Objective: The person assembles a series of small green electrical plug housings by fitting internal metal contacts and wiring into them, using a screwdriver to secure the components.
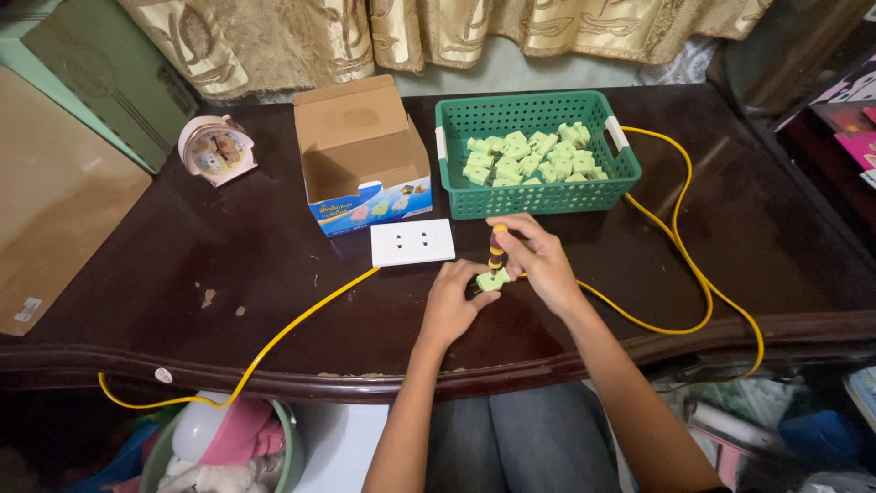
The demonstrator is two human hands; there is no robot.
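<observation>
A small green plug (493,280) is held down on the table (182,274) near the middle of its front edge; it is pinched by the fingers of the left hand (452,299), which are closed around its left side, with the heel of that hand resting on the table; a screwdriver (496,246) with a yellow and dark banded handle is gripped upright in the right hand (538,260), the fingers being wrapped shut about the handle and the tip being set down onto the plug; whether the tip sits in a screw cannot be told.

Just behind the hands, a white socket plate (412,242) is laid flat on the table; a yellow cable (301,315) is run from it toward the front left edge and over that edge; a further stretch of yellow cable is looped from the hands along the right side of the table, up to the back right corner of a green basket (538,201).

The basket is placed toward the back edge, right of centre, and is partly filled with more green plugs (529,157); just left of it an open cardboard box (360,155) is stood with its flap raised; further left, near the back left corner, a small pink clock (217,149) is set, tilted; a gold curtain (411,32) is hung behind the table.
</observation>
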